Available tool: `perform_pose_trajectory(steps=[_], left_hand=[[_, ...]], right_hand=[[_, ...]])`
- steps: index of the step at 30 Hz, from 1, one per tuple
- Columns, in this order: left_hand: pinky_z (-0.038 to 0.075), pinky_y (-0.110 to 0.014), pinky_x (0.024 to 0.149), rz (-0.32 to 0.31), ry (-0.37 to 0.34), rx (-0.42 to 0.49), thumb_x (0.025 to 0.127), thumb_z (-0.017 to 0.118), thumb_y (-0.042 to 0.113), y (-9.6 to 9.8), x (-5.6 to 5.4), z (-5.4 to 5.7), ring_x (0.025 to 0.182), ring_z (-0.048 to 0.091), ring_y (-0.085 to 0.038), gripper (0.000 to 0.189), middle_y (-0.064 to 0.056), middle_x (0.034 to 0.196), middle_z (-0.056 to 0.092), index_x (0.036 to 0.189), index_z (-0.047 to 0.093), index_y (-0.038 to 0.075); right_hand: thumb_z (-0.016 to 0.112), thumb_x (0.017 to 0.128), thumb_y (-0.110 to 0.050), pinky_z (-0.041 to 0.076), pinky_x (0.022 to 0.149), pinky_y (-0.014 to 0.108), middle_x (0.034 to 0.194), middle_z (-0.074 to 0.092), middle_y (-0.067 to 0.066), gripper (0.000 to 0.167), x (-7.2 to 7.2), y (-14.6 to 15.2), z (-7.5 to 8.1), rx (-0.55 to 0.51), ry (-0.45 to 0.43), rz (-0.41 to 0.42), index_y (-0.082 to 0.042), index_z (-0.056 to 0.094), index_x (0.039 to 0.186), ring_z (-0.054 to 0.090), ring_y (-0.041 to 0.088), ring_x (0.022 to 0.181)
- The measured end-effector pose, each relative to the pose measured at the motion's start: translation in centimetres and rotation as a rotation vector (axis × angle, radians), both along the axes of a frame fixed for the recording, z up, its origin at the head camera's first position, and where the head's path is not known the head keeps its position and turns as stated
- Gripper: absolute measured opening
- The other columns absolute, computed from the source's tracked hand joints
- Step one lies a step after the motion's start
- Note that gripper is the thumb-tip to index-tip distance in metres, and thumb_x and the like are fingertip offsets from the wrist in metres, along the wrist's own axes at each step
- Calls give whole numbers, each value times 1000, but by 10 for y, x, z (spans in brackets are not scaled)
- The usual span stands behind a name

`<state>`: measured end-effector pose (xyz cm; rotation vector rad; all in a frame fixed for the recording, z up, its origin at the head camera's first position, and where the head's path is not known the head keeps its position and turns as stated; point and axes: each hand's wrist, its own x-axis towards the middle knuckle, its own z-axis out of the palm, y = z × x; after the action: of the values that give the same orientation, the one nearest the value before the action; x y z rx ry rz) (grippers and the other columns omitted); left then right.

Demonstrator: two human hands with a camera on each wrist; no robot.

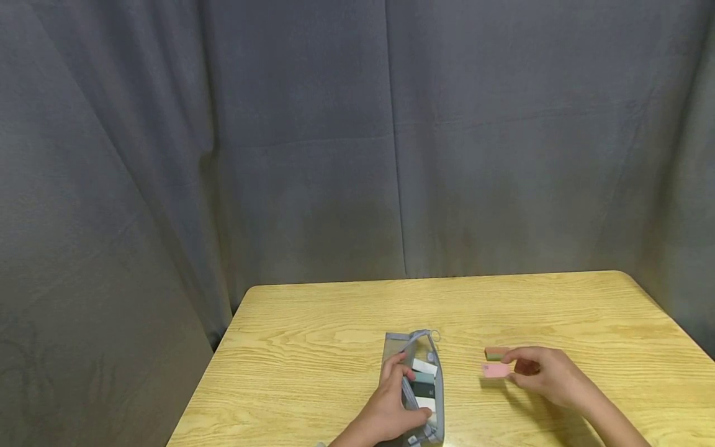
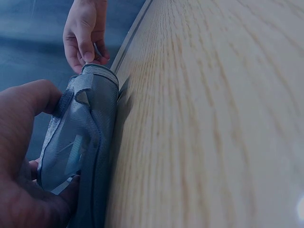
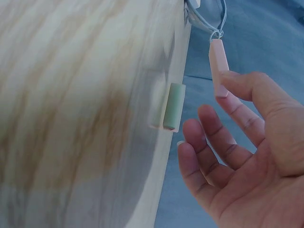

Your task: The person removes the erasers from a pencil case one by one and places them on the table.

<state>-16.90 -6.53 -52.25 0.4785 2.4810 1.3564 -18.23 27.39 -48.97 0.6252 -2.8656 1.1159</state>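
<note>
My left hand (image 1: 386, 406) grips a grey mesh zip pouch (image 1: 440, 400), its mouth spread and fingers over the edge. Inside lie several small blocks: a white one (image 1: 425, 367), a teal one (image 1: 424, 377) and a dark one (image 1: 423, 390) among them. To the right, my right hand (image 1: 550, 375) pinches a pink eraser-shaped block (image 1: 495, 370) between thumb and index finger, held above the table; the other fingers curl loosely in the right wrist view. Just behind it on the table sits an orange-and-green block (image 1: 494, 354), green side showing in the right wrist view.
A pale wood-grain table (image 1: 301, 347) carries everything, with rounded far corners. Grey curtains (image 1: 313, 155) hang behind it and along the left. The pouch has a ring pull (image 1: 436, 336) at its far end.
</note>
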Motion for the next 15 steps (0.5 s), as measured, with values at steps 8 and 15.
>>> perform_pose_trajectory(steps=[8, 15], left_hand=[[52, -27, 74, 6, 14, -15, 81, 80, 33, 0, 0, 0, 108, 58, -25, 49, -2, 163, 16, 114, 45, 21], [51, -26, 71, 5, 9, -15, 81, 79, 33, 1, -1, 1, 101, 59, -21, 50, -3, 163, 15, 114, 44, 21]], right_hand=[[77, 89, -18, 47, 59, 23, 81, 61, -8, 22, -3, 10, -5, 6, -45, -4, -11, 72, 110, 51, 1, 70], [75, 90, -17, 48, 59, 23, 83, 63, -6, 23, -4, 16, -6, 4, -83, 7, -9, 71, 111, 53, 1, 71]])
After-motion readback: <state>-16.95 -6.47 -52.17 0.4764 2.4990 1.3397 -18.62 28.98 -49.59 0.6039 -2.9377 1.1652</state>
